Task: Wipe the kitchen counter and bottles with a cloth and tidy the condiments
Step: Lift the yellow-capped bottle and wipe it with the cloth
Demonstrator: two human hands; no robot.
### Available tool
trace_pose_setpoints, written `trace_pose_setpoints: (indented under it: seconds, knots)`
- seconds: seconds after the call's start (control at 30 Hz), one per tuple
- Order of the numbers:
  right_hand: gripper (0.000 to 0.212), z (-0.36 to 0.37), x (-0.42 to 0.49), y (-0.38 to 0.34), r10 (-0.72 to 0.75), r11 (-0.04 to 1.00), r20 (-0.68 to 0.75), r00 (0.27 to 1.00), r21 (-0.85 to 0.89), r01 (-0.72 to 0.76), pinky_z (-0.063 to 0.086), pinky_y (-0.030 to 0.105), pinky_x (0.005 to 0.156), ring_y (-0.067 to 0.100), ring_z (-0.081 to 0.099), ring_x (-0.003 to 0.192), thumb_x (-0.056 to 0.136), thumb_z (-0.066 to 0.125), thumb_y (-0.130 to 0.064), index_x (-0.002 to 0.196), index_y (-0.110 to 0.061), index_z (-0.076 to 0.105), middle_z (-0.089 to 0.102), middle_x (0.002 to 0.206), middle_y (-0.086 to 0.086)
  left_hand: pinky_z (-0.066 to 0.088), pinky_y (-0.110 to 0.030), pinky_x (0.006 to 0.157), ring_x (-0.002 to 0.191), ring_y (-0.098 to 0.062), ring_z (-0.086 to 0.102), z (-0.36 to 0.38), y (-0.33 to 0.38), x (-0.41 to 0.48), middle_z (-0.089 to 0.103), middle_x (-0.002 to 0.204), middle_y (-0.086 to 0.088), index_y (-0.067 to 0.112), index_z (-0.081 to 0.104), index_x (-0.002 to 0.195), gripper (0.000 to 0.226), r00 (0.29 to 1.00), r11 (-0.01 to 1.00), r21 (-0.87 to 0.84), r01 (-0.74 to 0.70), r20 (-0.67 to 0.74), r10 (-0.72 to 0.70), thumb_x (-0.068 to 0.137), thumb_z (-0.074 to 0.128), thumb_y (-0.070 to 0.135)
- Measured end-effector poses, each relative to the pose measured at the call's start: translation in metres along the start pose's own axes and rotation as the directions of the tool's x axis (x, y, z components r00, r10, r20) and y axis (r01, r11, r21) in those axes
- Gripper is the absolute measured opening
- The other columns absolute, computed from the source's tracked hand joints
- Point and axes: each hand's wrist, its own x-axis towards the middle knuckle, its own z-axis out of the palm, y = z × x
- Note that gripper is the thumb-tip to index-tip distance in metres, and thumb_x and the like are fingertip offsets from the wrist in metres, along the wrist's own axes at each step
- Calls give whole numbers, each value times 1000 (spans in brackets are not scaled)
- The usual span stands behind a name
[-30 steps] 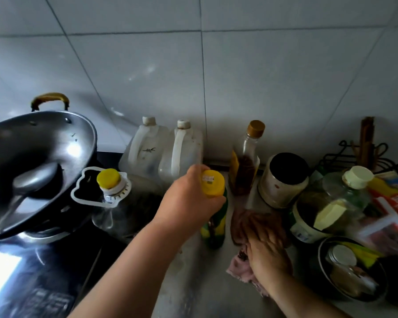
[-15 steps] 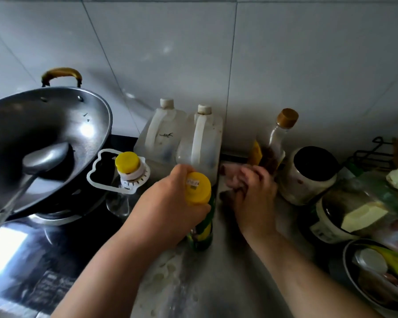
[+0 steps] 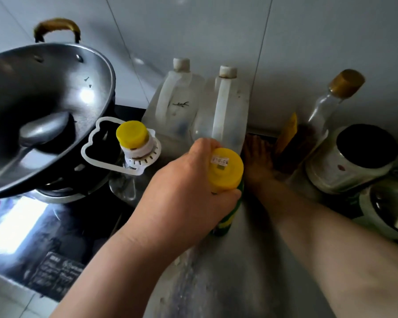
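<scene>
As we look down, the steel counter (image 3: pixel 216 283) fills the foreground, smeared with pale marks, and both bare forearms reach across it. To its left lies a glossy black hob (image 3: pixel 32 237).

Our left hand (image 3: pixel 184 198) grips a green bottle (image 3: pixel 226 175) just under its yellow cap, with fingers and thumb curled round the neck. It stands upright on the counter, near the middle of the view.

Just beyond it, our right hand (image 3: pixel 259 161) lies palm down on the counter in deep shadow. Its fingers are stretched forward and slightly apart, between a white jug (image 3: pixel 228 111) and a glass bottle (image 3: pixel 324 109). We cannot tell whether a cloth lies under it.

Left of the held bottle, a clear oil bottle (image 3: pixel 131 136) with a yellow cap and a white loop handle stands at the hob's edge. Further left, a steel wok (image 3: pixel 55 83) sits on the burner with a ladle (image 3: pixel 41 131) resting in it. On the right stands a pale jar (image 3: pixel 354 171) with a dark lid.

At the back, a second jug (image 3: pixel 177 104) stands beside the first, both against the tiled wall (image 3: pixel 216 31). The glass bottle, capped in brown, stands to their right.
</scene>
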Motion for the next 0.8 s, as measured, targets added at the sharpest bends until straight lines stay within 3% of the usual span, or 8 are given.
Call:
trace_pose_setpoints:
  seconds: [0.17, 0.27, 0.37, 0.47, 0.53, 0.57, 0.7, 0.8]
  knots:
    - [70, -21, -72, -14, -203, 970, -224, 953, 87, 227, 12, 49, 120, 31, 7, 149, 91, 52, -15, 154, -12, 21, 17, 161, 12, 43, -21, 69, 85, -9, 57, 1, 3, -1, 54, 94, 16, 41, 37, 124, 66, 1000, 1000, -4, 18, 22, -18, 70, 72, 51]
    - [66, -14, -147, -18, -207, 947, -179, 962, 208, 243, -9, 25, 119, 5, -20, 146, 95, 42, -5, 154, -14, 14, 3, 163, 2, 45, -23, 71, 88, -11, 59, -1, 4, -1, 54, 94, 16, 41, 37, 123, 65, 999, 1000, 2, 21, 36, -21, 70, 72, 51]
    - [70, -7, -197, -10, -197, 966, -136, 971, 140, 216, -8, 24, 118, 19, 9, 149, 83, 57, -7, 149, -15, 35, 21, 160, 9, 45, -23, 70, 87, -10, 59, -3, 6, 0, 55, 94, 15, 42, 36, 120, 63, 998, 1000, 11, 16, 59, -16, 70, 72, 51]
    - [66, -23, -171, -14, -178, 978, -181, 967, 77, 195, -5, 31, 117, 25, 19, 145, 85, 53, -12, 148, -21, 35, 25, 157, 5, 42, -19, 64, 83, -8, 56, -4, 6, 1, 55, 93, 15, 41, 37, 120, 61, 997, 1000, 12, 13, 73, -14, 70, 72, 51]
    - [63, -22, -119, -12, -218, 972, -197, 956, 45, 231, 16, 50, 120, 36, 24, 143, 88, 55, -9, 148, -14, 35, 29, 154, 14, 41, -18, 63, 83, -8, 56, -2, 5, 1, 56, 93, 15, 41, 38, 120, 62, 998, 1000, 11, 15, 65, -15, 70, 73, 51]
    - [62, -22, -91, -12, -201, 978, -156, 967, 32, 208, 31, 57, 108, 42, 29, 141, 88, 59, -8, 147, -9, 38, 32, 152, 20, 42, -18, 64, 83, -7, 57, -2, 5, 0, 56, 94, 16, 41, 38, 120, 62, 998, 1000, 13, 15, 61, -16, 70, 73, 51]
    - [64, -20, -29, -12, -76, 997, -54, 996, 14, 77, 19, 60, 115, 49, 21, 142, 91, 56, -12, 148, 0, 31, 24, 154, 31, 37, -11, 59, 79, -4, 54, 1, 2, 0, 55, 92, 17, 42, 37, 121, 63, 999, 1000, 16, 11, 52, -12, 70, 72, 52]
    - [77, -25, -48, -10, -174, 985, -110, 979, 4, 175, 9, 53, 119, 40, 4, 149, 90, 55, -22, 154, -7, 16, 9, 161, 21, 38, -14, 61, 81, -5, 54, 1, 1, 1, 53, 93, 17, 43, 35, 122, 65, 998, 1000, -1, 17, 54, -17, 69, 72, 52]
